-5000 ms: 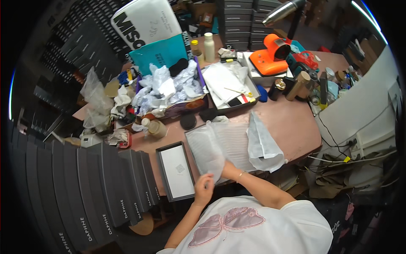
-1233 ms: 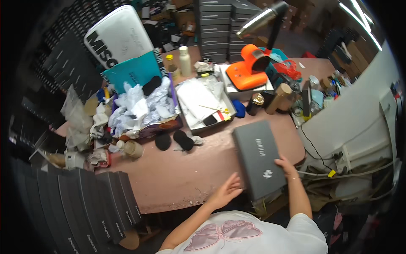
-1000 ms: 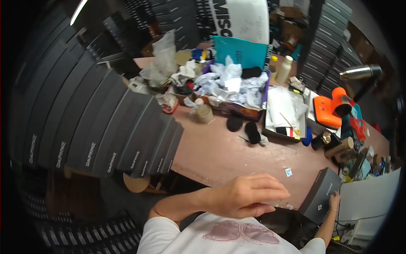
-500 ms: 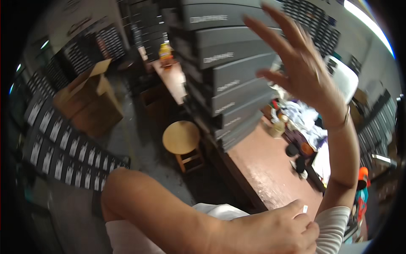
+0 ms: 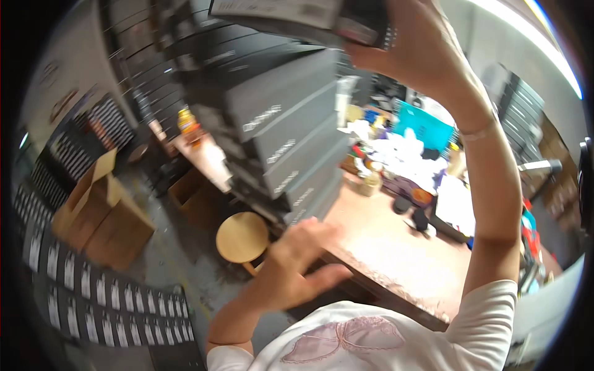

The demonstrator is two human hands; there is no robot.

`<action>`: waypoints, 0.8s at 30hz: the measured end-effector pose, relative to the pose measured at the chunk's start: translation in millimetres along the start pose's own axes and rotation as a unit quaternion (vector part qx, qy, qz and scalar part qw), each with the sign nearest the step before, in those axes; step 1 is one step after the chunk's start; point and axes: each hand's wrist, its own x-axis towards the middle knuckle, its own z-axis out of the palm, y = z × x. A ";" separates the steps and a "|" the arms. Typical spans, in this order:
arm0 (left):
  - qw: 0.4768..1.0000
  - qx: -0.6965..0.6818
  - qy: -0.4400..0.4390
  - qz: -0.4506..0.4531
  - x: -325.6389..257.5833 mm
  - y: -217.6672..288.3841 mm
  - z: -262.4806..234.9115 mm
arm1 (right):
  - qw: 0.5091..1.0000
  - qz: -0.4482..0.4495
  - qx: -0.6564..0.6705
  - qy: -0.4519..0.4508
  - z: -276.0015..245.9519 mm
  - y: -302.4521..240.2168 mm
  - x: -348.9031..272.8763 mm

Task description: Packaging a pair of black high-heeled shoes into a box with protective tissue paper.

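Observation:
My right hand (image 5: 427, 55) is raised high above my head, its fingers wrapped around the end of a dark flat box (image 5: 297, 12) at the top of a tall stack of grey boxes (image 5: 278, 142). My left hand (image 5: 297, 266) hovers low in front of my chest, blurred, with its fingers apart and nothing in it. It is close to the bottom boxes of the stack, above the near edge of the reddish-brown table (image 5: 396, 260).
A round wooden stool (image 5: 242, 237) stands on the floor by the stack, with open cardboard boxes (image 5: 102, 210) to the left. On the far part of the table lie crumpled white wrappings (image 5: 402, 148) and a teal box (image 5: 424, 127). An orange-capped bottle (image 5: 189, 123) stands further back.
The view has swung left from the table to the stack. My right hand, open in the air half a second ago, now grips a box at the top. My left hand has risen.

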 end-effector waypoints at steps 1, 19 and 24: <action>0.992 -0.107 0.023 -0.056 10.6 -18.3 14.0 | 0.999 0.041 -0.007 0.003 -19.7 16.7 -37.1; 0.655 -0.407 -0.125 -0.625 -68.1 -198.7 391.0 | 0.486 0.812 0.281 -0.159 -12.0 -107.4 -652.2; 0.554 -0.562 -0.028 -0.613 -39.3 -206.8 389.7 | 0.185 0.874 0.441 -0.085 -22.2 -38.6 -630.3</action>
